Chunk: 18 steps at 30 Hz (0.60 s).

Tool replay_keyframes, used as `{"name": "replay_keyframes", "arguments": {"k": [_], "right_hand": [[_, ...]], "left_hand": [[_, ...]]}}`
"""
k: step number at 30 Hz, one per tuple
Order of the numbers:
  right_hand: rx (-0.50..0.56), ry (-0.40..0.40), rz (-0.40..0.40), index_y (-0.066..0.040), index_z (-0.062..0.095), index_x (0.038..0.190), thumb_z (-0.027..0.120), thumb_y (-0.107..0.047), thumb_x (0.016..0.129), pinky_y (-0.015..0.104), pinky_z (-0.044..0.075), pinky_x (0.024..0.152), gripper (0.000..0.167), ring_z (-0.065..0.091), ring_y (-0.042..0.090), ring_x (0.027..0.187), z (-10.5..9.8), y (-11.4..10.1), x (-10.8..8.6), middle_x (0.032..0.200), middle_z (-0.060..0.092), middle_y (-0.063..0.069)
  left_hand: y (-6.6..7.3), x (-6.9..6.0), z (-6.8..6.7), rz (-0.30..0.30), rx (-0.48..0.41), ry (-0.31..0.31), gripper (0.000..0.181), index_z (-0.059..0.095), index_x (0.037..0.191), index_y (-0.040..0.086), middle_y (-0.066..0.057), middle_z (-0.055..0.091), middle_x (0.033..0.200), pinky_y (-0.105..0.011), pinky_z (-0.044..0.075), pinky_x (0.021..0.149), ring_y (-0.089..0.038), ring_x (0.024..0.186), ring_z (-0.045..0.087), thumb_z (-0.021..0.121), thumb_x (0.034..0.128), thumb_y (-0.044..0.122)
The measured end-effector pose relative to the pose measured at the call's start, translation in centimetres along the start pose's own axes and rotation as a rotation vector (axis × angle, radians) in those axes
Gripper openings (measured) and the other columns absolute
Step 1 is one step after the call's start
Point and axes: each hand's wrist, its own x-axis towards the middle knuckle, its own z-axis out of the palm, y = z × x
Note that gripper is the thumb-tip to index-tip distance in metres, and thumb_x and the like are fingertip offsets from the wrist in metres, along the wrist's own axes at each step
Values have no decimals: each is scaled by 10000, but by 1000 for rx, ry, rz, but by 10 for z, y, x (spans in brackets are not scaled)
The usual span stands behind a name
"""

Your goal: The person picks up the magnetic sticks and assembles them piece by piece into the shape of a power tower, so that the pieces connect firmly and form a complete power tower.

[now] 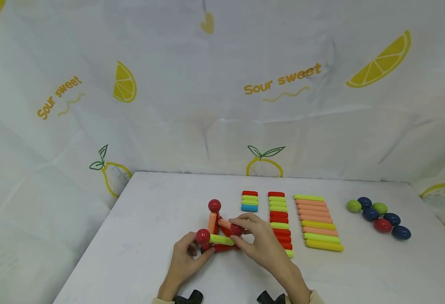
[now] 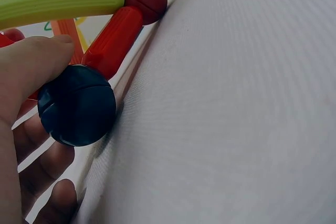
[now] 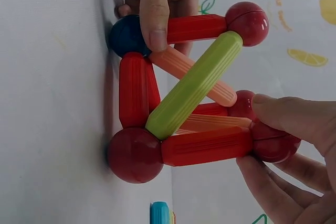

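A frame of magnetic sticks and balls stands on the table, with red sticks (image 3: pixel 207 146), salmon sticks (image 1: pixel 212 223) and a diagonal yellow-green stick (image 3: pixel 194 85). My left hand (image 1: pixel 184 258) holds its near-left lower corner, thumb and fingers about a dark blue ball (image 2: pixel 76 105). Above that corner sits a red ball (image 1: pixel 203 236); another red ball (image 1: pixel 214 205) tops the far corner. My right hand (image 1: pixel 260 240) pinches the upper right red ball (image 3: pixel 274 141) between thumb and fingers. A dark red ball (image 3: pixel 135 155) rests on the table below it.
Right of the frame lie a short column of small sticks (image 1: pixel 249 201), a longer column of red and yellow-green sticks (image 1: pixel 279 214), and a column of long sticks (image 1: pixel 317 218). Loose blue, green and red balls (image 1: pixel 382 225) cluster at the far right. A printed cloth hangs behind the table.
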Motion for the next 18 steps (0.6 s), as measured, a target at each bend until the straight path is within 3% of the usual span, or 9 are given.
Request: {"name": "replay_keyframes", "arguments": {"k": [4, 8, 13, 18], "right_hand": [[9, -5, -15, -89, 757, 1179, 851, -80, 808, 251, 622, 799, 383, 688, 132, 920, 0, 0, 0, 1076, 687, 6], [29, -37, 4, -125, 680, 1318, 863, -104, 801, 296, 629, 814, 548, 692, 171, 981, -3, 3, 0, 1172, 700, 48], [39, -170, 98, -108, 549, 1459, 865, -159, 809, 367, 628, 848, 725, 696, 241, 1016, -8, 12, -2, 1293, 683, 124], [46, -315, 158, -20, 593, 1373, 868, -157, 803, 437, 622, 843, 647, 690, 266, 994, -5, 22, -2, 1181, 724, 115]], "left_hand": [[0, 0, 0, -7, -8, -3, 352, 713, 1043, 206, 70, 696, 821, -205, 493, 522, -56, 641, 566, 879, 758, 85], [0, 0, 0, -23, -11, -11, 350, 718, 1054, 213, 74, 695, 822, -204, 497, 526, -45, 648, 565, 880, 765, 99], [1, 0, -1, -54, -13, -20, 347, 721, 1054, 216, 83, 687, 820, -201, 498, 533, -33, 657, 559, 882, 766, 109], [1, 0, -2, -73, -22, -27, 339, 719, 1049, 224, 85, 682, 818, -201, 496, 534, -37, 661, 561, 880, 770, 118]]}}
